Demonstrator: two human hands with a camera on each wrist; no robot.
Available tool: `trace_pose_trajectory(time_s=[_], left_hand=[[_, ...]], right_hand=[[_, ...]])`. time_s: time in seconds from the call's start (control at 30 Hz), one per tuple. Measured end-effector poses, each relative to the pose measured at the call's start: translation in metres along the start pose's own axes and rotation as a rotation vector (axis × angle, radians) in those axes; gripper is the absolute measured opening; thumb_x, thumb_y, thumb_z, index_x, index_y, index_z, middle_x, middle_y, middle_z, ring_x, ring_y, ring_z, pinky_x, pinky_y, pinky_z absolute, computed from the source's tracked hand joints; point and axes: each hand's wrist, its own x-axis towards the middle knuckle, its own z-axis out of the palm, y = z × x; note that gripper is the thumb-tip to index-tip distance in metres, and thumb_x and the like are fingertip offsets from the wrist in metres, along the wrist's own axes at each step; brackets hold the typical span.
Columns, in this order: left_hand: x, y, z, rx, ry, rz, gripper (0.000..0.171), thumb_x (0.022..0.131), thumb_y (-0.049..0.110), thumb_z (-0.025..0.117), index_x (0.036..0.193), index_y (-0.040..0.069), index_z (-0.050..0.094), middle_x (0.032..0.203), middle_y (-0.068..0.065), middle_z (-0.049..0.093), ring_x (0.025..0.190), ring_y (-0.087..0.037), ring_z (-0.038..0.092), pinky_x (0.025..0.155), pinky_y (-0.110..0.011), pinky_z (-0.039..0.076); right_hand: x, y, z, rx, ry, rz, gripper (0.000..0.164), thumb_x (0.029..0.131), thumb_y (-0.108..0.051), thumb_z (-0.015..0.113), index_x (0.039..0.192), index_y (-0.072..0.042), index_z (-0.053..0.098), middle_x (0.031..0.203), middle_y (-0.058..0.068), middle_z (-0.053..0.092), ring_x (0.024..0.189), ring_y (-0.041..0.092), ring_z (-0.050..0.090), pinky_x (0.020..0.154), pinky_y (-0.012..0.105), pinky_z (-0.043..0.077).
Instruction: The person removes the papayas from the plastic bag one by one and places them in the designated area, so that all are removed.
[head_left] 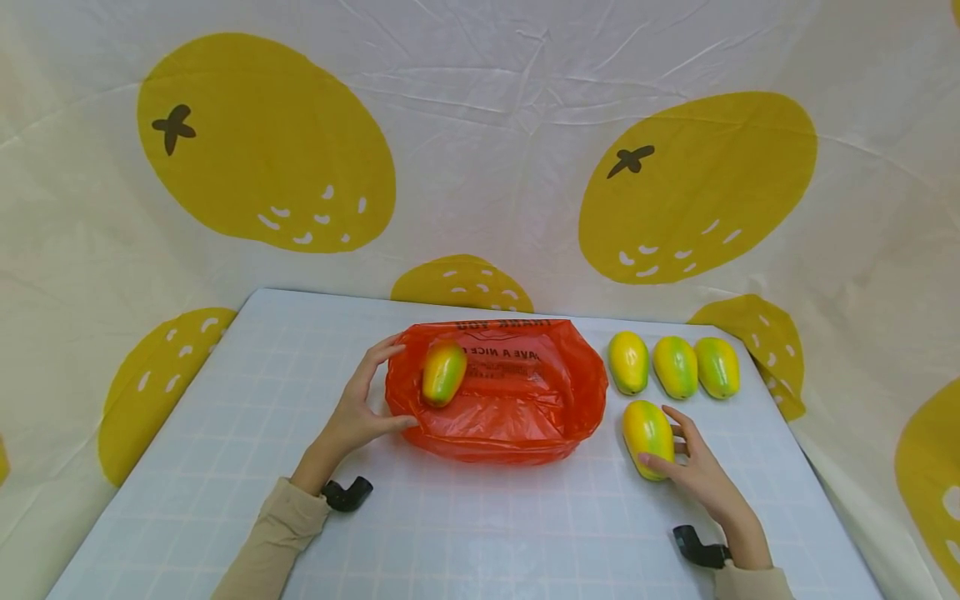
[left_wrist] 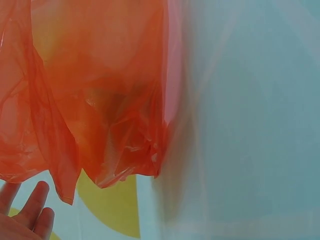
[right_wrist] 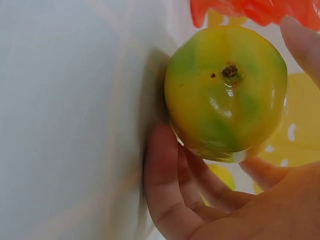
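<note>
A red plastic bag (head_left: 510, 446) lies with its wide mouth facing up, a yellow-green papaya (head_left: 444, 375) inside at its left. My left hand (head_left: 363, 412) spreads at the bag's left rim, thumb over the near edge and fingers at the far one. The left wrist view shows its fingers extended beside the hanging plastic. Right of the bag, another papaya (head_left: 647, 437) is in my right hand (head_left: 701, 471). Bent fingers (right_wrist: 162, 165) curve round its side, close to the tabletop, while the thumb reaches over from the opposite side.
Behind the right hand, three more papayas (head_left: 675, 367) stand in a row along the right back of the white tabletop (head_left: 480, 533). A pale cloth (head_left: 480, 167) printed with big yellow fruit hangs behind and beside the table. Black wrist cameras (head_left: 348, 494) are worn on both wrists.
</note>
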Motion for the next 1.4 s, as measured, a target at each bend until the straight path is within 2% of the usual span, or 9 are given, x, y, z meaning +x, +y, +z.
trace_pose_trajectory(time_s=[0.33,0.5,0.7,0.87,1.13,1.2,1.27,1.33,1.4], left_hand=[[-0.001,0.001,0.003,0.017,0.0,-0.028,0.082,0.067,-0.008,0.085,0.138,-0.008,0.044,0.153,-0.024,0.034,0.142,-0.036,0.03,0.108,-0.071,0.026],[-0.002,0.002,0.004,0.009,0.001,-0.036,0.078,0.069,-0.006,0.085,0.137,-0.008,0.046,0.153,-0.024,0.033,0.143,-0.034,0.03,0.109,-0.069,0.027],[-0.001,0.003,0.004,0.007,0.002,-0.022,0.077,0.068,-0.008,0.085,0.135,-0.008,0.047,0.153,-0.025,0.033,0.142,-0.036,0.03,0.109,-0.068,0.027],[0.0,0.003,0.003,0.005,0.002,-0.006,0.077,0.067,-0.008,0.086,0.134,-0.009,0.047,0.152,-0.027,0.033,0.141,-0.038,0.03,0.108,-0.07,0.027],[-0.001,0.002,0.004,0.011,0.0,-0.009,0.078,0.067,-0.007,0.086,0.135,-0.008,0.047,0.153,-0.024,0.033,0.142,-0.034,0.03,0.11,-0.068,0.027],[-0.002,0.001,0.004,0.015,0.0,-0.007,0.078,0.068,-0.007,0.086,0.135,-0.008,0.047,0.153,-0.024,0.033,0.143,-0.033,0.029,0.11,-0.068,0.027],[-0.002,0.001,0.004,0.017,0.0,-0.004,0.079,0.067,-0.006,0.087,0.135,-0.008,0.047,0.153,-0.024,0.033,0.143,-0.033,0.029,0.11,-0.068,0.027],[-0.002,0.001,0.004,0.016,0.002,0.001,0.079,0.067,-0.006,0.087,0.135,-0.008,0.047,0.153,-0.024,0.033,0.143,-0.034,0.03,0.11,-0.068,0.026],[-0.002,0.001,0.004,0.013,0.003,0.009,0.079,0.067,-0.006,0.087,0.135,-0.008,0.047,0.153,-0.025,0.033,0.142,-0.035,0.03,0.11,-0.069,0.026]], right_hand=[[-0.003,-0.003,-0.003,-0.026,0.02,-0.042,0.105,0.089,-0.049,0.07,0.159,-0.014,0.001,0.155,0.03,0.016,0.131,0.047,0.032,0.098,0.067,0.041],[-0.005,-0.003,-0.006,-0.034,0.044,-0.1,0.1,0.091,-0.045,0.069,0.159,-0.012,0.003,0.154,0.031,0.018,0.131,0.049,0.032,0.097,0.068,0.042],[-0.007,-0.002,-0.009,-0.016,0.096,-0.189,0.095,0.092,-0.04,0.07,0.158,-0.011,0.007,0.154,0.029,0.022,0.13,0.049,0.034,0.099,0.067,0.041],[-0.009,-0.005,-0.011,-0.013,0.116,-0.198,0.097,0.091,-0.042,0.07,0.158,-0.011,0.007,0.154,0.027,0.021,0.131,0.049,0.033,0.099,0.068,0.041],[-0.012,-0.012,-0.017,-0.026,0.136,-0.241,0.094,0.092,-0.039,0.07,0.157,-0.009,0.01,0.155,0.025,0.021,0.132,0.047,0.033,0.1,0.065,0.042],[-0.012,-0.014,-0.019,-0.04,0.14,-0.253,0.093,0.092,-0.039,0.07,0.157,-0.008,0.011,0.156,0.024,0.022,0.131,0.046,0.034,0.098,0.057,0.047],[-0.013,-0.017,-0.021,-0.048,0.141,-0.267,0.091,0.092,-0.039,0.07,0.156,-0.008,0.013,0.156,0.024,0.023,0.131,0.045,0.034,0.095,0.04,0.051],[-0.014,-0.019,-0.023,-0.055,0.144,-0.284,0.091,0.093,-0.038,0.07,0.157,-0.008,0.013,0.156,0.023,0.023,0.13,0.045,0.035,0.088,0.022,0.049],[-0.015,-0.022,-0.025,-0.055,0.146,-0.298,0.09,0.093,-0.036,0.07,0.157,-0.009,0.013,0.156,0.023,0.023,0.13,0.044,0.035,0.081,0.01,0.043]])
